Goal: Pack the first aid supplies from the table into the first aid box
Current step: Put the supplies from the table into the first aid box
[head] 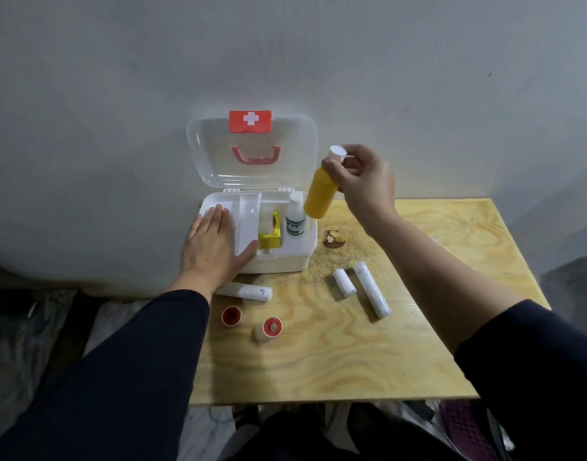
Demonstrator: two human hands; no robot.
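Observation:
The white first aid box (285, 261) stands open at the table's far left, its clear lid (252, 151) leaning back against the wall. Inside stand a white bottle (295, 217) and a yellow carton (270, 236). My left hand (215, 247) lies flat on the box's inner tray, fingers apart. My right hand (362, 181) grips the neck of a yellow bottle (320, 191) with a white cap, held tilted in the air above the box's right end. Three white gauze rolls (247, 291) (344, 282) (372, 289) and two tape rolls (231, 316) (268, 329) lie on the table.
The plywood table (352, 354) has a dark stain (333, 239) just right of the box. A grey wall rises directly behind the box. Cloth and clutter lie on the floor to the left and below the table's near edge.

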